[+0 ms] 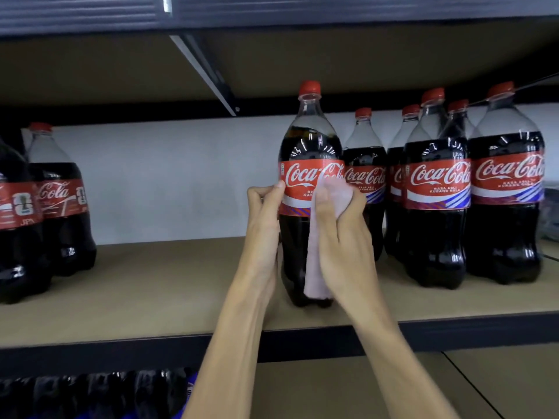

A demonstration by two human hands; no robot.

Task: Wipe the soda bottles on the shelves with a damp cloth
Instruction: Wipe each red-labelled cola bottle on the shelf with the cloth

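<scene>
A pink cloth (317, 267) is held in the right grip (341, 228), whose fingers are curled round its bunched upper part. The cloth is pressed against the front of a cola bottle (308, 140), and its loose end hangs below the grip, almost to the base of the bottle. The left side of the same bottle is held by the left grip (266, 210), with the thumb laid on the red label (298, 179) and the fingers curled. The bottle is seen upright between both grips, on the brown shelf (151, 282), near its front edge. Just beside the right grip, on its outer side, a group of similar bottles (438, 182) is seen. Well apart from the left grip, two more bottles (57, 195) are placed.
</scene>
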